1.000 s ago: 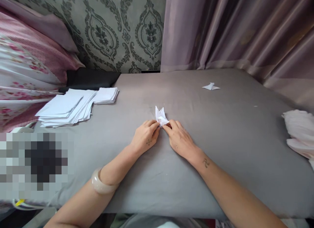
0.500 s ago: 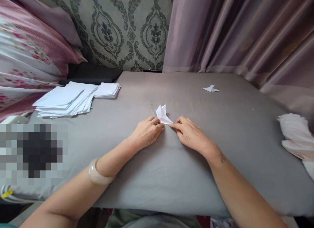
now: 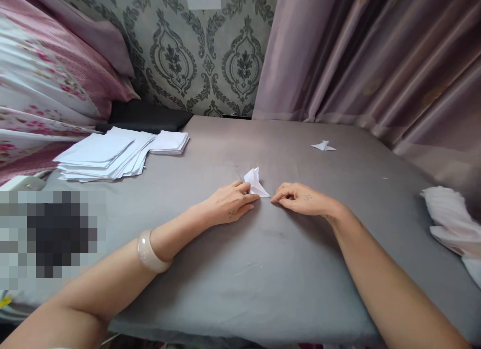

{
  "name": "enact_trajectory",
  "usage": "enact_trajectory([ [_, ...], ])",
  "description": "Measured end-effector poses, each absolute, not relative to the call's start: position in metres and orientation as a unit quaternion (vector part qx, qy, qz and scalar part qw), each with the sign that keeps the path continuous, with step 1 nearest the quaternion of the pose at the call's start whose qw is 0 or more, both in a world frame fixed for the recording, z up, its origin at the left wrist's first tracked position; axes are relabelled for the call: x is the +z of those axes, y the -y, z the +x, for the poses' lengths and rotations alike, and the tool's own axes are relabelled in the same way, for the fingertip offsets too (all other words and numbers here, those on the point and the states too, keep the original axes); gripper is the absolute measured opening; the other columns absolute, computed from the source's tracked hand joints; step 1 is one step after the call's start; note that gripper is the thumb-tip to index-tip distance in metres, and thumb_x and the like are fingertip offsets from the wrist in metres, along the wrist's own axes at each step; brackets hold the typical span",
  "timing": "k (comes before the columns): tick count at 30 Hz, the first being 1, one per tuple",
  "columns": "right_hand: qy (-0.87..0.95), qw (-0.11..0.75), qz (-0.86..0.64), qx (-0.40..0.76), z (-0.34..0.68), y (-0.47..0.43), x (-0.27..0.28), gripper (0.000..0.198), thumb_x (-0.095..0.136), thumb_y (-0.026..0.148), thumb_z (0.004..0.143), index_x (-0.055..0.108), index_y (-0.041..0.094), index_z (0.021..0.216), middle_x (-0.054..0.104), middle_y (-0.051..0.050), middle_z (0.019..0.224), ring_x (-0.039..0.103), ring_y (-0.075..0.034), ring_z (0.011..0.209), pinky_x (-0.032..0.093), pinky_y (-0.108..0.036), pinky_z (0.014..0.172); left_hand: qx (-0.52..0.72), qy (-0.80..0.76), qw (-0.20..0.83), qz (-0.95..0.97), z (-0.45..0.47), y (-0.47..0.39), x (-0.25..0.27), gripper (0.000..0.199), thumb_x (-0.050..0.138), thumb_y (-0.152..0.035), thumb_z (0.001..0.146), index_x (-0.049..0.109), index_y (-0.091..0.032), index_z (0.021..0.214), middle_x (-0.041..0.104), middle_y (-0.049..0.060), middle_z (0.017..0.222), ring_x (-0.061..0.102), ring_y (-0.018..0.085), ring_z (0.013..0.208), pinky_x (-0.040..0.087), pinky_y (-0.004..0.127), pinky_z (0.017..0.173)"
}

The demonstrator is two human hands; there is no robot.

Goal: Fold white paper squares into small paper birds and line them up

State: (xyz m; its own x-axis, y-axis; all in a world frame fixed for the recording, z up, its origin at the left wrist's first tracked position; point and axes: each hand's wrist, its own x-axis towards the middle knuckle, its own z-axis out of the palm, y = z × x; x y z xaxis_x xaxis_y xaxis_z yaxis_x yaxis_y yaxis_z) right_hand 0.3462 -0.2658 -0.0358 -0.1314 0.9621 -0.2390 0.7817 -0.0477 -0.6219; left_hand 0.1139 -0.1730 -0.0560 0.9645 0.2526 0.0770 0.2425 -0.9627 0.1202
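A small piece of folded white paper (image 3: 255, 183) with raised pointed flaps rests on the grey cloth in front of me. My left hand (image 3: 233, 201) grips its left and lower edge, its fingertips pressing the paper against the surface. A pointed tip of the paper reaches out to the right. Just beside that tip is my right hand (image 3: 295, 198), its fingers curled and the fingertips pressed together. I see nothing between them, and whether they touch the tip I cannot tell. Part of the paper is hidden behind my left fingers.
Stacks of white paper (image 3: 99, 156) and a smaller stack (image 3: 171, 141) lie at the back left, near a black item (image 3: 150, 116). A finished-looking folded paper figure (image 3: 323, 145) sits at the back right. White crumpled cloth (image 3: 447, 219) lies at the right edge.
My right hand has turned and its fingers have curled in, where the index finger was stretched to the paper's tip. My left fingers have shifted slightly along the lower edge. The view has tilted upward.
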Motion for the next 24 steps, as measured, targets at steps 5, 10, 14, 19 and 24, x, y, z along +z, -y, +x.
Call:
enact_trajectory([
  [5, 0.636, 0.224, -0.663, 0.325, 0.341, 0.262, -0.052, 0.025, 0.051, 0.024, 0.077, 0.074, 0.022, 0.085, 0.068, -0.003, 0.092, 0.057, -0.013, 0.072, 0.044, -0.026, 0.067, 0.046, -0.111, 0.057, 0.991, 0.118, 0.174, -0.053, 0.038, 0.038, -0.032, 0.096, 0.055, -0.023, 0.129, 0.055, 0.010, 0.101, 0.052, 0.022, 0.094, 0.046, 0.031, 0.075],
  [10, 0.551, 0.372, -0.700, 0.261, 0.325, 0.261, -0.071, 0.026, 0.057, 0.038, 0.078, 0.067, 0.018, 0.092, 0.068, -0.004, 0.082, 0.059, -0.015, 0.069, 0.047, -0.028, 0.068, 0.105, -0.153, 0.032, 0.982, 0.116, 0.180, -0.061, 0.036, 0.035, -0.034, 0.097, 0.066, -0.019, 0.105, 0.061, 0.010, 0.096, 0.056, 0.020, 0.087, 0.047, 0.029, 0.068],
  [14, 0.566, 0.392, -0.691, 0.222, 0.304, 0.259, -0.072, 0.032, 0.065, 0.041, 0.073, 0.064, 0.020, 0.097, 0.067, -0.002, 0.084, 0.056, -0.013, 0.063, 0.047, -0.028, 0.065, 0.143, -0.171, 0.019, 0.975, 0.113, 0.181, -0.070, 0.035, 0.034, -0.030, 0.098, 0.065, -0.017, 0.088, 0.065, 0.007, 0.088, 0.059, 0.018, 0.081, 0.045, 0.026, 0.062],
  [19, 0.614, 0.372, -0.669, 0.192, 0.290, 0.257, -0.067, 0.017, 0.053, 0.032, 0.082, 0.067, 0.022, 0.083, 0.065, 0.000, 0.072, 0.054, -0.012, 0.060, 0.044, -0.026, 0.062, 0.236, -0.220, 0.025, 0.946, 0.112, 0.177, -0.070, 0.023, 0.039, -0.026, 0.094, 0.058, -0.017, 0.086, 0.063, 0.005, 0.085, 0.059, 0.015, 0.076, 0.042, 0.024, 0.059],
  [24, 0.593, 0.396, -0.696, 0.083, 0.298, 0.256, -0.072, 0.019, 0.053, 0.024, 0.078, 0.066, 0.020, 0.090, 0.066, -0.004, 0.087, 0.056, -0.015, 0.071, 0.046, -0.030, 0.072, 0.295, -0.245, 0.011, 0.923, 0.110, 0.170, -0.066, 0.018, 0.047, -0.016, 0.082, 0.056, -0.015, 0.098, 0.060, 0.009, 0.099, 0.055, 0.020, 0.088, 0.047, 0.030, 0.077],
])
